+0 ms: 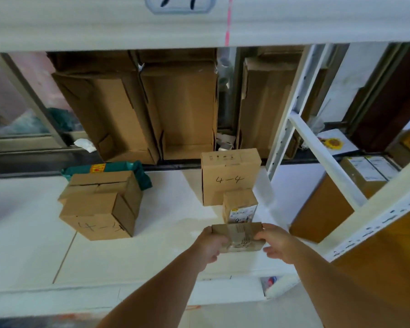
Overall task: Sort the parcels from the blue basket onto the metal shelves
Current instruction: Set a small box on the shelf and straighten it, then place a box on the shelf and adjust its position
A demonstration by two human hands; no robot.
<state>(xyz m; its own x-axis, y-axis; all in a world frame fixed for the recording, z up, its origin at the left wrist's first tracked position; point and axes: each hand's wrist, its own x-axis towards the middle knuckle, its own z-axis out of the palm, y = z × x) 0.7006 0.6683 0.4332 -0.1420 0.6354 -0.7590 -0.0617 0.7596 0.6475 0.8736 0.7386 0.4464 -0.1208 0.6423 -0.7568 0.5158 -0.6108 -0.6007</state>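
The white metal shelf point(33, 233) spreads wide below me, with the pale beam of the next shelf point(81, 27) across the top of my view. A white slotted post point(291, 114) stands at its right end. Behind the shelf, three big open cardboard cartons point(182, 110) stand side by side against a window.

On the shelf to my left sits a brown box marked 4-4 point(97, 218). Another carton is pressed against its back, and a green bag point(137, 169) is tucked behind both. Ahead of me a tall box point(230, 178), also marked 4-4, stands upright. A small labelled box point(239, 204) stands touching its front.

Just in front of that small box is the flat brown parcel point(238, 236) I am holding, near the shelf's front edge. I cannot tell whether it rests on the shelf or hangs just above it.

My left hand point(211, 245) is curled round its left end. My right hand point(279, 245) has the thumb laid on the right end, with the fingers loosely bent below it.
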